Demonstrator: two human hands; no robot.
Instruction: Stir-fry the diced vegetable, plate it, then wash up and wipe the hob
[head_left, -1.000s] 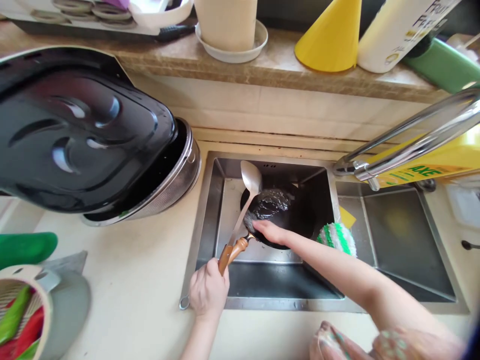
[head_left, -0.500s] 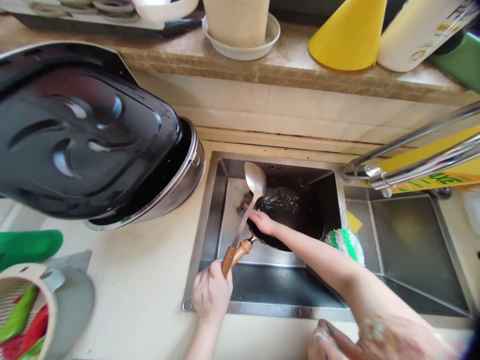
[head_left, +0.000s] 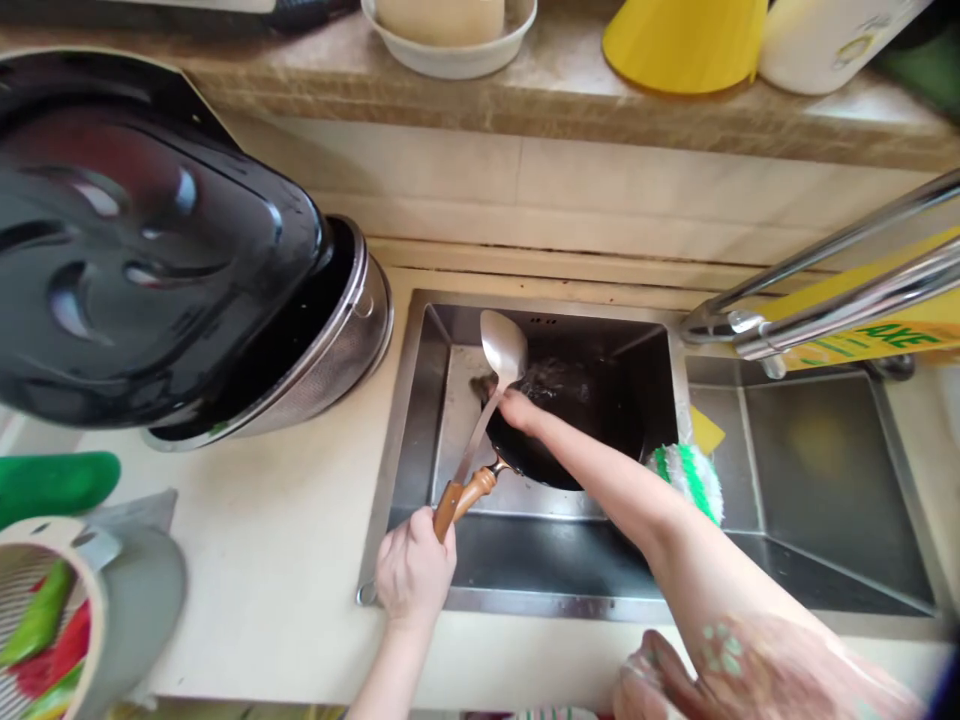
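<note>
My left hand (head_left: pixel 416 570) is closed round the wooden handles of a metal spatula (head_left: pixel 504 345) and a black frying pan (head_left: pixel 592 420), held together. The pan sits tilted in the left sink basin with some water in it. The spatula's blade points away from me, over the pan's left rim. My right hand (head_left: pixel 519 410) reaches across to that rim, behind the spatula's shaft. Its fingers are mostly hidden and seem closed on a dark grey scrubber (head_left: pixel 482 387), which shows only in part and is blurred.
A sink (head_left: pixel 570 605) with two basins surrounds the pan. A green-and-white scrubber (head_left: pixel 690 480) and a yellow sponge (head_left: pixel 706 430) lie by the divider. The faucet (head_left: pixel 847 320) is at right. A black lid (head_left: pixel 150 270) leans over a mesh basket (head_left: pixel 330 360); peppers (head_left: pixel 45 630) fill a colander.
The view has tilted down a little, so the shelf sits higher in it. My right hand has turned at the pan's left rim, hiding its fingers more. My left hand keeps its hold.
</note>
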